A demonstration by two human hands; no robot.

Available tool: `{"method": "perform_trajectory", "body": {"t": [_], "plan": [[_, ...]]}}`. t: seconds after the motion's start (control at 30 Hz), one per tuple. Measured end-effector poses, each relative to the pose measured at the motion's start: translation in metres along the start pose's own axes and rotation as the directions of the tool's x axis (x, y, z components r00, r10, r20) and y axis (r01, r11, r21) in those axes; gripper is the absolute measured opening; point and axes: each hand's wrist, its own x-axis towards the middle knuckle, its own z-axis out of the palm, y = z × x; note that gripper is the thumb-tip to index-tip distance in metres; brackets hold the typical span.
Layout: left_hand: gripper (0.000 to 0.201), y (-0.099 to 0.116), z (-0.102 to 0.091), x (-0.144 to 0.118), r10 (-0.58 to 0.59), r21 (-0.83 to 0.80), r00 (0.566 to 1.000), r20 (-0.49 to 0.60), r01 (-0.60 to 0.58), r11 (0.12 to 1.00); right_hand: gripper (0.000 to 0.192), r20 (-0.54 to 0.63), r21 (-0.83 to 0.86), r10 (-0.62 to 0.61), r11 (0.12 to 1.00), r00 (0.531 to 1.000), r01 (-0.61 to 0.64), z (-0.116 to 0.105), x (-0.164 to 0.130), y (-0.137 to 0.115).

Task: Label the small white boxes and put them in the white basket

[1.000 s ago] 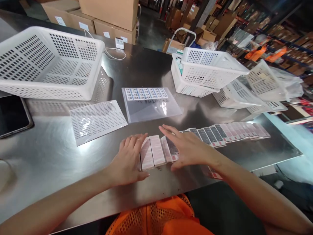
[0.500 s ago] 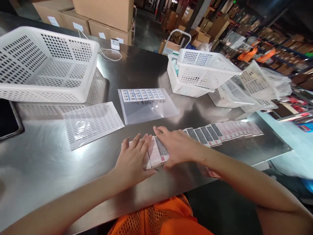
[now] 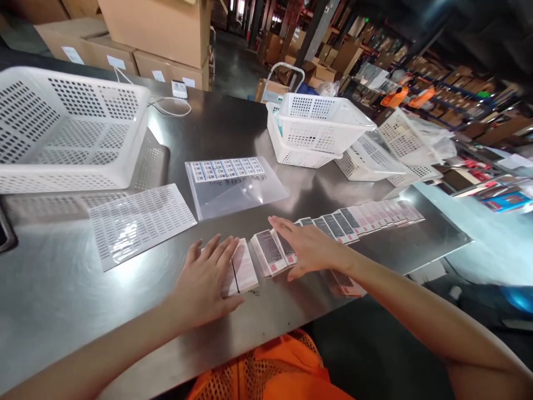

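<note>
My left hand (image 3: 202,286) lies with fingers stretched over small pale packets (image 3: 245,268), partly hiding them. A narrow gap separates these from a dark-faced packet (image 3: 268,251) with a pale border and a red mark near its lower edge. My right hand (image 3: 314,250) is spread over the dark packets just beyond, thumb and fingers apart. Whether its fingertips press on them, I cannot tell. Past that hand, a row of overlapping packets (image 3: 333,225) runs right, dark ones first, then pinkish ones (image 3: 381,215). More reddish packets (image 3: 347,286) lie partly under my right forearm.
A sheet of printed labels (image 3: 144,222) and a clear plastic sleeve (image 3: 241,194) with a blue-and-white label strip lie on the metal table (image 3: 137,311). A large white basket (image 3: 70,175) stands left; stacked white baskets (image 3: 310,133) stand at the back. A phone-like dark object (image 3: 5,228) is at the left edge.
A gap has opened between the pale packets under my left hand and the dark ones by my right. My left hand has shifted left with the pale packets. The camera view has also turned slightly.
</note>
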Motion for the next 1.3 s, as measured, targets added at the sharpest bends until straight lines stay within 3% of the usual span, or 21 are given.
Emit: {"method": "perform_trajectory", "body": {"t": [0.1, 0.2, 0.3, 0.37, 0.43, 0.5, 0.6, 0.73, 0.8, 0.9, 0.93, 1.0, 1.03, 1.1, 1.17, 1.2, 1.3], "plan": [[0.106, 0.003, -0.011, 0.0, -0.003, 0.022, 1.0, 0.002, 0.003, 1.0, 0.109, -0.184, 0.16, 0.115, 0.983, 0.976, -0.085, 0.003, -0.043, 0.005], [0.106, 0.03, -0.023, 0.02, 0.007, 0.05, 1.0, -0.028, -0.006, 0.999, 0.071, -0.399, 0.362, 0.187, 0.932, 0.898, -0.033, 0.027, -0.081, -0.01], [0.115, 0.072, -0.022, 0.059, 0.059, 0.116, 0.998, 0.024, -0.061, 0.991, 0.048, -0.515, 0.522, 0.202, 0.844, 0.833, 0.118, 0.064, -0.094, -0.04], [0.123, 0.096, -0.015, 0.087, 0.049, 0.193, 0.996, 0.076, -0.063, 0.979, 0.044, -0.551, 0.577, 0.266, 0.806, 0.791, 0.13, 0.089, -0.093, -0.059], [0.129, 0.109, -0.007, 0.108, 0.029, 0.23, 0.993, 0.119, -0.056, 0.971, 0.043, -0.599, 0.6, 0.359, 0.793, 0.716, 0.106, 0.113, -0.093, -0.072], [0.132, 0.112, 0.0, 0.118, 0.012, 0.238, 0.99, 0.144, -0.047, 0.97, 0.041, -0.661, 0.62, 0.438, 0.776, 0.61, 0.116, 0.133, -0.099, -0.078], [0.123, 0.1, 0.003, 0.11, -0.003, 0.211, 0.991, 0.135, -0.026, 0.977, 0.033, -0.703, 0.667, 0.535, 0.724, 0.469, 0.174, 0.162, -0.119, -0.077], [0.118, 0.072, 0.003, 0.069, -0.058, 0.013, 0.998, 0.037, 0.058, 0.998, 0.029, -0.685, 0.718, 0.618, 0.663, 0.387, 0.213, 0.197, -0.144, -0.064], [0.123, 0.064, 0.003, 0.053, -0.076, 0.056, 0.997, -0.008, 0.076, 0.995, 0.027, -0.695, 0.711, 0.629, 0.673, 0.35, 0.204, 0.208, -0.148, -0.054], [0.127, 0.073, 0.004, 0.057, -0.037, 0.172, 0.997, -0.064, 0.047, 0.984, 0.03, -0.754, 0.643, 0.616, 0.763, 0.23, 0.065, 0.207, -0.144, -0.036], [0.128, 0.082, 0.005, 0.067, -0.012, 0.188, 0.998, -0.067, 0.025, 0.982, 0.036, -0.761, 0.627, 0.625, 0.777, 0.172, -0.049, 0.203, -0.141, -0.03], [0.13, 0.103, 0.008, 0.096, 0.025, 0.198, 0.999, -0.024, -0.02, 0.98, 0.056, -0.723, 0.635, 0.686, 0.704, 0.075, -0.318, 0.192, -0.136, -0.017], [0.132, 0.114, 0.01, 0.112, 0.027, 0.199, 0.999, 0.019, -0.031, 0.98, 0.067, -0.678, 0.643, 0.732, 0.631, 0.06, -0.434, 0.187, -0.135, -0.011], [0.134, 0.132, 0.014, 0.138, 0.002, 0.189, 0.995, 0.104, -0.021, 0.982, 0.07, -0.584, 0.623, 0.805, 0.529, 0.108, -0.576, 0.183, -0.135, 0.0], [0.132, 0.139, 0.017, 0.149, -0.023, 0.178, 0.988, 0.151, -0.004, 0.984, 0.053, -0.558, 0.586, 0.809, 0.542, 0.185, -0.602, 0.187, -0.139, 0.009], [0.131, 0.137, 0.019, 0.149, -0.025, 0.15, 0.988, 0.15, 0.002, 0.989, 0.044, -0.564, 0.581, 0.803, 0.55, 0.19, -0.6, 0.191, -0.143, 0.013], [0.135, 0.117, 0.019, 0.126, -0.05, -0.033, 0.995, 0.083, 0.053, 0.998, 0.04, -0.58, 0.628, 0.81, 0.514, 0.089, -0.584, 0.204, -0.155, 0.022]]}}
